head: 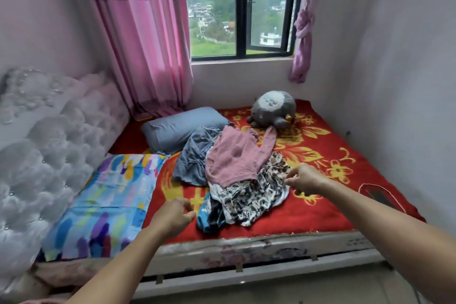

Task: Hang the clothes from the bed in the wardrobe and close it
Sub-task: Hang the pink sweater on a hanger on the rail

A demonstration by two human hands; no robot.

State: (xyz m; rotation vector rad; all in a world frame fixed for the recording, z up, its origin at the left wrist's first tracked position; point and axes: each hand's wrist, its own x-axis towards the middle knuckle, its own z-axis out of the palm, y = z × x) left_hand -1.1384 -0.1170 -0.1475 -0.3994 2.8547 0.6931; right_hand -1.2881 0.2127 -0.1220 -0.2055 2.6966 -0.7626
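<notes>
Hovering over the near side of the bed, both hands holding nothing. Hanging the L hand just left of the clothes, fingers loosely curled, thumb near forefinger, gripping nothing, w/ a strip of red blanket between it and the cloth. Hanging the R hand at the pile's right edge, fingers loosely curled too, pinching no cloth as far as showing; touching the print piece or not, can't tell.

Lying heaped mid-bed, nothing hung yet: pink knit on top w/ one sleeve stretching far-right toward the plush, grey piece bunched to the left under it, print piece spilling near, blue piece poking out at the near-left corner. Sitting left and far-left of the heap, grey pillow and bright pillow, prob. not part of the job.

Flanking the pile on both sides, likely for scooping it whole or picking the top piece first. Judging the task as barely begun. Not seeing the wardrobe here, so probably needing a turn away from the bed after the grab.
</notes>
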